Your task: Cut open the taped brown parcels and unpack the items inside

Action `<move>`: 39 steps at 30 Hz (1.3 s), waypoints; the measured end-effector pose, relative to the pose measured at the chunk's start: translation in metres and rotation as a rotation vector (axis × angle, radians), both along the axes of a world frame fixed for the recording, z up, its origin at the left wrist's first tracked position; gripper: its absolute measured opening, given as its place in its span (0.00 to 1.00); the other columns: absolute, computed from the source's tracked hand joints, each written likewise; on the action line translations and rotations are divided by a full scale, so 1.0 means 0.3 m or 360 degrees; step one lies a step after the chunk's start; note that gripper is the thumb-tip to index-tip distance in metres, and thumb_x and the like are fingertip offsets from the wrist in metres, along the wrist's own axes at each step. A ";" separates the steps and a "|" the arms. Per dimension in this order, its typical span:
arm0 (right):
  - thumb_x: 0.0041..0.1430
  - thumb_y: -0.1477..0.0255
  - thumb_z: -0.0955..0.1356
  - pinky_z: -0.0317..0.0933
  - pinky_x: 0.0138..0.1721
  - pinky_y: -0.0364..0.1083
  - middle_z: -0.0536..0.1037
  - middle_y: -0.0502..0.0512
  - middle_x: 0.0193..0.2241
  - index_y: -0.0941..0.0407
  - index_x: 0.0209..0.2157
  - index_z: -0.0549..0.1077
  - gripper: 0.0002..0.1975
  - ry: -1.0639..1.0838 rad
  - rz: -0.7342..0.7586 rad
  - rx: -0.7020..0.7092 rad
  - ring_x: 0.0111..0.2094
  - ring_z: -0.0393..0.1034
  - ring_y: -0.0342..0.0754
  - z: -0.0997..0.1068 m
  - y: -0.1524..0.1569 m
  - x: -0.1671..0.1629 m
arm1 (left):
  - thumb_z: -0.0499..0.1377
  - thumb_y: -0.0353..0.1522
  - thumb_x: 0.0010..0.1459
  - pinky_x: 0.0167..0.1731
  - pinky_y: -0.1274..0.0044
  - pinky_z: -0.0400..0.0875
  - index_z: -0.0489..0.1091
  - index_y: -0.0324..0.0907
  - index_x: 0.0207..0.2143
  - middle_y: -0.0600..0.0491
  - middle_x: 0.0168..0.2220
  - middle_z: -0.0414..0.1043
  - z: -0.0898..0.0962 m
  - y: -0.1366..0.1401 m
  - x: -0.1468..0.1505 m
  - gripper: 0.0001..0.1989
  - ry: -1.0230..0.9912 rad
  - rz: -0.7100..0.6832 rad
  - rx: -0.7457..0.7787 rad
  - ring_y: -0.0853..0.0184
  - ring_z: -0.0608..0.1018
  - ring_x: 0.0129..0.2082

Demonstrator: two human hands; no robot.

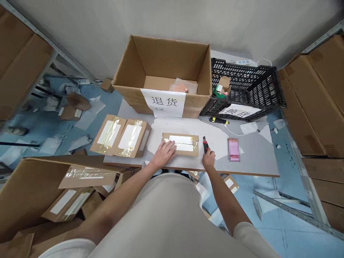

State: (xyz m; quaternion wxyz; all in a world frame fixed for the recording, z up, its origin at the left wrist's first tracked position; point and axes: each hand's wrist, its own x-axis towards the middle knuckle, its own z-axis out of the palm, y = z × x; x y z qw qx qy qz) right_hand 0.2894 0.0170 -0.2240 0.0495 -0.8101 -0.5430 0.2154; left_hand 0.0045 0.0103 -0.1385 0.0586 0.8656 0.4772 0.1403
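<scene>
A small taped cardboard box (184, 152) with a white label lies on the table in front of me. My left hand (165, 153) rests flat on its left end, fingers stretched out over the label's edge. Just right of the box, my right hand (209, 159) is wrapped round a red and black box cutter (205, 142), its tip pointing away from me. The cutter is apart from the box. Whether its blade is out is too small to tell. Two taped, labelled boxes (142, 140) stand side by side to the left.
A large open carton (129, 94) and a black plastic crate (279, 91) stand at the back. A yellow and black tool (219, 120) and a blurred pink item (234, 149) lie at the right. A big carton (29, 179) of parcels sits lower left, and scraps litter the floor.
</scene>
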 end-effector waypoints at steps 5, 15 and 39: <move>0.60 0.67 0.58 0.53 0.49 0.59 0.61 0.71 0.51 0.61 0.57 0.55 0.25 -0.0083 0.0137 0.0213 0.52 0.56 0.62 0.070 0.039 0.008 | 0.47 0.25 0.61 0.54 0.62 0.61 0.63 0.38 0.52 0.43 0.50 0.68 -0.078 -0.067 -0.001 0.17 -0.0052 -0.0041 0.0035 0.59 0.67 0.54; 0.61 0.68 0.61 0.50 0.53 0.55 0.63 0.67 0.56 0.57 0.59 0.56 0.24 -0.0300 0.1788 0.0333 0.55 0.57 0.59 0.341 0.245 -0.187 | 0.46 0.22 0.58 0.49 0.64 0.67 0.65 0.38 0.51 0.43 0.47 0.70 -0.157 -0.049 -0.009 0.19 -0.0243 -0.0094 -0.0095 0.61 0.70 0.50; 0.52 0.68 0.69 0.53 0.53 0.55 0.68 0.64 0.47 0.59 0.53 0.62 0.27 -0.0144 0.1642 0.0383 0.50 0.61 0.57 0.394 0.077 -0.251 | 0.69 0.41 0.37 0.59 0.62 0.54 0.48 0.39 0.61 0.40 0.61 0.54 -0.024 0.145 -0.183 0.52 -0.0351 -0.0204 -0.0535 0.52 0.54 0.63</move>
